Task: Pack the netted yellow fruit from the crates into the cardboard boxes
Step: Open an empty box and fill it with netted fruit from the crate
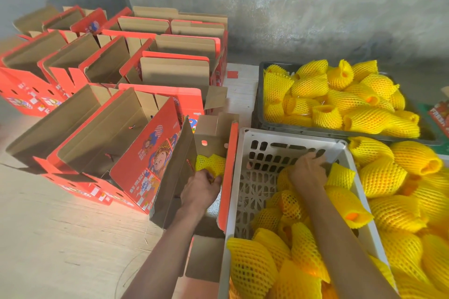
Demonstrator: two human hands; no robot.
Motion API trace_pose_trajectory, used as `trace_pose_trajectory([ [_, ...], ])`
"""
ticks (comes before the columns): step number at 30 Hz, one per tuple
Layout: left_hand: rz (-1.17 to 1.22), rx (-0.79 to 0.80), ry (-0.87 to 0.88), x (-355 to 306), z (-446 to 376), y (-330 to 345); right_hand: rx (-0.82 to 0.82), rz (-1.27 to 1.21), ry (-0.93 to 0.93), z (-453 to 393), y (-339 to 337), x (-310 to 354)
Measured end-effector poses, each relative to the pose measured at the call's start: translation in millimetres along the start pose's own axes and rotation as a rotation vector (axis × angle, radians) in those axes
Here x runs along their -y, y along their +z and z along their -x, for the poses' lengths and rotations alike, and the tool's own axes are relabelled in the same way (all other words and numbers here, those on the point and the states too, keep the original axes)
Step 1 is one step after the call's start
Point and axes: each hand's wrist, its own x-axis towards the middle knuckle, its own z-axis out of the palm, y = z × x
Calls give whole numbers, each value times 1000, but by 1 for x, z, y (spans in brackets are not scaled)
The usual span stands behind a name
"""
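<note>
Your white crate [245, 160] sits right in front of you, partly full of yellow netted fruit [303, 250]. Your right hand [307, 170] reaches into the far end of the white crate, with its fingers curled around one netted fruit [340, 175]. Just left of the white crate, touching it, stands an open red box [228, 177]. Your left hand [201, 189] is down inside that box, holding a netted fruit [211, 164]. Behind the white crate is a dark crate [260, 114] full of more fruit. More fruit lies piled to the right of the white crate. Further left, many open red boxes [102, 133] stand in rows.
</note>
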Motion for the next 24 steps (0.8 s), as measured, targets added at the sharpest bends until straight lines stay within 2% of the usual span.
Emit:
trace_pose_trajectory([
  [7,2,19,20,2,0,3,101,199,-7,-11,6,-1],
  [12,94,-2,38,2,0,2,80,44,44,-10,8,-2],
  [14,313,19,60,-2,0,0,83,-73,10,-4,5,-4],
  [17,998,205,-80,-17,5,-9,196,-300,-50,4,-6,1],
  [18,1162,260,-99,-21,6,-13,238,-407,-83,8,-11,5],
  [20,1310,297,-68,-27,6,-18,245,-629,-167,18,-24,13],
  [24,1404,299,63,-36,8,-22,152,-1157,-461,55,-49,30],
])
